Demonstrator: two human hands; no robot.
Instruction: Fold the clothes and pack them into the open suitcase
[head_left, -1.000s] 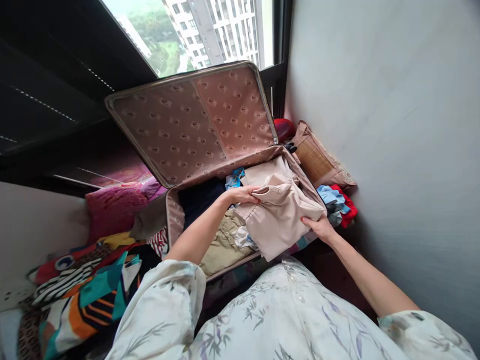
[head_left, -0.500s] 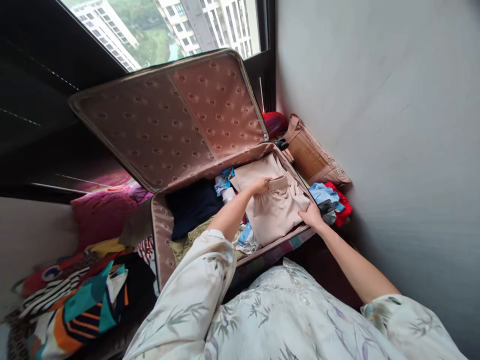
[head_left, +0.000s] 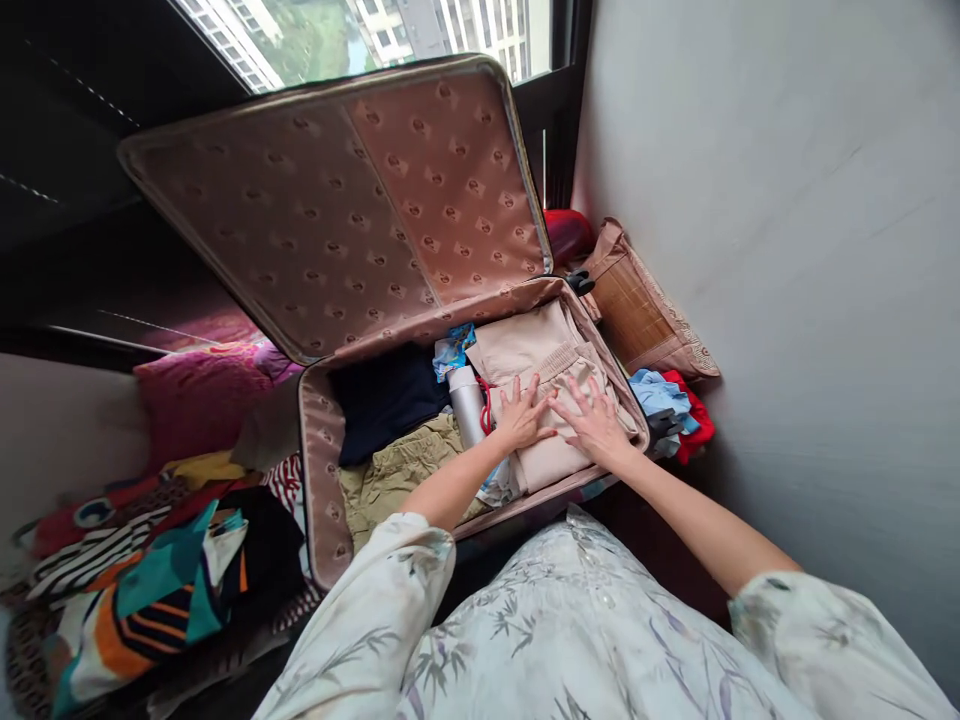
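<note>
While both palms lie flat, fingers spread, nothing is gripped: left hand [head_left: 521,415] and right hand [head_left: 594,420] press side by side on folded beige garment [head_left: 551,455], top of stack at right end of open suitcase [head_left: 319,470]. Lid [head_left: 337,210] w/ patterned lining propped up toward window [head_left: 360,35]. Inside, l. to r.: olive cloth [head_left: 390,475], dark navy item [head_left: 386,400], silver cylinder [head_left: 468,405], poss. a bottle, just beside left hand; blue scrap [head_left: 454,350] behind it; second beige piece [head_left: 525,340] at back under the folded one. Outside case, wall side: woven tan bag [head_left: 641,315], blue and red clothes [head_left: 675,405]. Opp. side: pink cushion [head_left: 199,400], pile of striped and multicolour fabrics [head_left: 150,585]. Floral sleeves [head_left: 360,620] in foreground.
</note>
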